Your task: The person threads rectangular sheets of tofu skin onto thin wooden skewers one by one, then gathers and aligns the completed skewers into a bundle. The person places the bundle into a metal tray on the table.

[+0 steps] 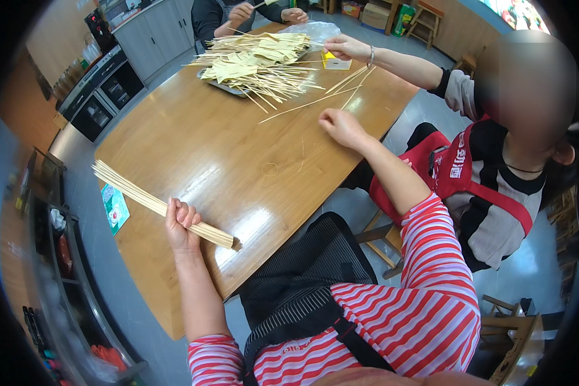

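Observation:
My left hand (182,224) grips a thick bundle of thin wooden skewers (140,190) above the near left part of the wooden table (173,140). The bundle slants from upper left to lower right. My right hand (340,126), its fingers curled, is over the right side of the table; whether anything is between them cannot be told. Loose skewers (313,100) lie just beyond it. Farther back, a metal tray (229,89) holds a heap of skewers threaded with folded pale yellow sheets (231,67). A rubber band (270,169) lies mid-table.
A person in a red apron (444,169) sits at the right, one hand (345,47) near the heap. Another person's hands (241,13) are across the table. A small yellow and white box (337,62), a plastic bag (318,30) and a green printed card (115,207) lie on the table.

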A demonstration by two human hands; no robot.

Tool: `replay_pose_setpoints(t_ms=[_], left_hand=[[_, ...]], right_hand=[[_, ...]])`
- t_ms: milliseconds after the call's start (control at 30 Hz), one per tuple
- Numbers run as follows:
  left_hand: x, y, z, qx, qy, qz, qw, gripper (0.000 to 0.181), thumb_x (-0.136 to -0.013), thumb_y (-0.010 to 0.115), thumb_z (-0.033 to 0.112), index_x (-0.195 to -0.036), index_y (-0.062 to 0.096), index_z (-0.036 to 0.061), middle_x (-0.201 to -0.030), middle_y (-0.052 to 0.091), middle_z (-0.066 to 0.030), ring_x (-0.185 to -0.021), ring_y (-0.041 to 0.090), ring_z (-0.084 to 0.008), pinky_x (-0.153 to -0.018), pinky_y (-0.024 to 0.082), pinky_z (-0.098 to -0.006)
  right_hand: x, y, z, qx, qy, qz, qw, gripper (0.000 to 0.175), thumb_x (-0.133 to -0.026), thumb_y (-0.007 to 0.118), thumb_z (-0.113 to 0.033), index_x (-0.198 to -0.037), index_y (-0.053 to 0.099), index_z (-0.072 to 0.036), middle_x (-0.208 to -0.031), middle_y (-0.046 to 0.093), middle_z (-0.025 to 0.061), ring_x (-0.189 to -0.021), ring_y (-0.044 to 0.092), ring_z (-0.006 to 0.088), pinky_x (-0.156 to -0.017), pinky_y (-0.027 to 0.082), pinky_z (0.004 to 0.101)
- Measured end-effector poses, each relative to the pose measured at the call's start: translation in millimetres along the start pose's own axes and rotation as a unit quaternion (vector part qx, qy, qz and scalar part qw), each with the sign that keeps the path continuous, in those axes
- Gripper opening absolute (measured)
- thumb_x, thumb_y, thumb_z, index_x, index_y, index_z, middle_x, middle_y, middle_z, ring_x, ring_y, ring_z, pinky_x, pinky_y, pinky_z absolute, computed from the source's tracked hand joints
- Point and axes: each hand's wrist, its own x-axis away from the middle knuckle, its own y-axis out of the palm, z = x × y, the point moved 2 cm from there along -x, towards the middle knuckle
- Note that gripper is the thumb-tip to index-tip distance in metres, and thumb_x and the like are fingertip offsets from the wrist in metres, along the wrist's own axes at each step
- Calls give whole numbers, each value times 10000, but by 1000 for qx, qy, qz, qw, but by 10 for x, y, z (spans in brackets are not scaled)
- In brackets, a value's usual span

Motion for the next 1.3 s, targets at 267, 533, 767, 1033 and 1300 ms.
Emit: replay_pose_setpoints(t_ms=[267,533,767,1033,1300], left_hand=[[-25,-180,-16,4,-66,-18,998,220,-963,422,212,-810,492,70,-514,327,47,-402,301,-50,-389,294,-206],[61,-180,34,3,-68,18,998,190,-958,428,190,-826,498,73,-523,330,51,-405,306,-50,-393,292,-202],[119,-142,84,-9,-58,48,997,184,-955,438,185,-834,511,67,-520,319,55,-406,300,-46,-386,285,-199],[168,-131,92,1,-61,32,998,179,-961,418,173,-881,509,42,-533,317,45,-415,301,-48,-388,286,-200],[234,-117,120,-26,-64,29,997,147,-953,438,167,-879,512,63,-534,316,55,-416,306,-41,-400,303,-194]], right_hand=[[-336,129,405,191,-52,22,980,198,-810,532,-153,-947,604,-30,-949,612,166,-876,604,334,-757,491,428],[-863,322,384,323,-71,-148,932,228,-789,481,-115,-938,615,-6,-1006,617,165,-928,604,309,-767,499,399],[-933,186,158,347,-106,-225,904,253,-812,436,-85,-905,663,-24,-942,649,157,-906,624,296,-790,497,389],[-897,103,256,296,-99,-210,926,217,-800,451,-102,-886,636,-29,-919,633,182,-872,614,310,-764,491,399],[-859,-24,410,192,-5,-217,957,324,-884,386,-250,-938,602,-16,-949,607,228,-915,572,366,-806,442,426]])
